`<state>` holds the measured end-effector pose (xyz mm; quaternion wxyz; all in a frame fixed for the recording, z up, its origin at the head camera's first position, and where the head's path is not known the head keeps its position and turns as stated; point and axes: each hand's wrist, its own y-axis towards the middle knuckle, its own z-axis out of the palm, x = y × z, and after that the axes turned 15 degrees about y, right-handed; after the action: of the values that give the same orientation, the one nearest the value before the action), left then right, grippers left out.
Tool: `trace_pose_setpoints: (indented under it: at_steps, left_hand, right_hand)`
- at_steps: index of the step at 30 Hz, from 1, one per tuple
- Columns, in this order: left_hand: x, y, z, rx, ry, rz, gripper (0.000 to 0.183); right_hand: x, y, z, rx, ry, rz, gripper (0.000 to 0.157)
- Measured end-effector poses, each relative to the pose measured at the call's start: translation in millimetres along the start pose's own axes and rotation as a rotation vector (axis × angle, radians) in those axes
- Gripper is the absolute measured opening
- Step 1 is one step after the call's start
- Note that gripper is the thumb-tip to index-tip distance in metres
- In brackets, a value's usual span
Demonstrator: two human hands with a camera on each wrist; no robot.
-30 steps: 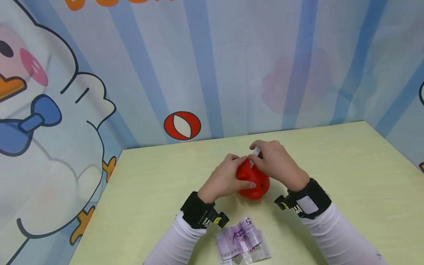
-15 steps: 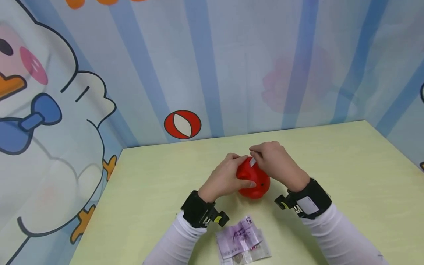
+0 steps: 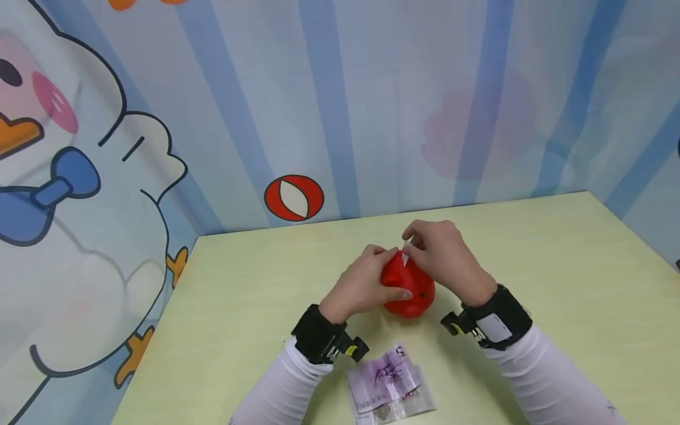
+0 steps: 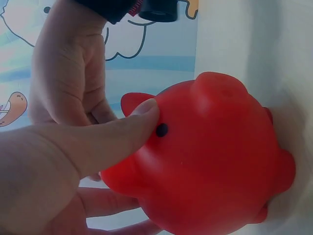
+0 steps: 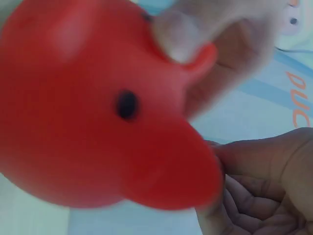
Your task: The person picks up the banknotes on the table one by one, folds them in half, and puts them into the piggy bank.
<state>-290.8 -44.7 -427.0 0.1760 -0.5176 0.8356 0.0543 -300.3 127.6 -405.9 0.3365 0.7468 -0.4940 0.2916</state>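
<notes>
A round red piggy bank (image 3: 408, 287) with a snout, ears and black dot eyes stands on the table. My left hand (image 3: 358, 283) holds it from the left, thumb (image 4: 139, 115) across its face near an eye and the other fingers around its far side. At its top, my right hand (image 3: 443, 254) pinches a narrow pale strip (image 3: 405, 258) that looks like folded paper money. The strip's lower end meets the top of the bank; the slot itself cannot be seen. In the right wrist view, an ear (image 5: 173, 169) hides the strip and some fingertips.
A purple banknote (image 3: 383, 379) lies on a clear plastic bag (image 3: 411, 404) in front of the piggy bank, between the forearms. The pale yellow table (image 3: 255, 307) ends at a printed cloth backdrop (image 3: 372, 118) behind and to both sides.
Less of the pale strip shows above the piggy bank than a second ago. My right fingers slid down along it, then rose and bent slightly. The left hand keeps its hold.
</notes>
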Motion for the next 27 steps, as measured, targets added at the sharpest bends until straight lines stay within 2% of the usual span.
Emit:
trace_pose_setpoints:
  at_steps: [4, 12, 17, 19, 23, 27]
  left_hand:
    - [-0.5, 0.3, 0.6, -0.005, 0.003, 0.007, 0.075]
    - [-2.4, -0.2, 1.6, 0.005, -0.017, -0.015, 0.076]
    - [-3.8, 0.1, 0.6, 0.006, -0.017, -0.021, 0.076]
    - [-3.9, 0.1, 0.5, 0.008, -0.017, -0.022, 0.076]
    - [-2.0, 0.6, -2.6, 0.009, -0.001, 0.015, 0.081]
    - [0.7, -5.9, -22.0, -0.051, -0.004, 0.042, 0.084]
  right_hand:
    - [-3, 1, 4.2, 0.069, -0.014, 0.004, 0.009]
    - [8, -8, -11.3, 0.164, -0.088, 0.033, 0.019]
    - [15, -17, -14.2, 0.318, -0.266, -0.076, 0.024]
    - [16, -19, -15.2, 0.340, -0.306, -0.100, 0.025]
    - [19, -21, -17.8, 0.322, -0.313, -0.066, 0.023]
    - [28, -24, -23.6, 0.205, -0.309, -0.055, 0.036]
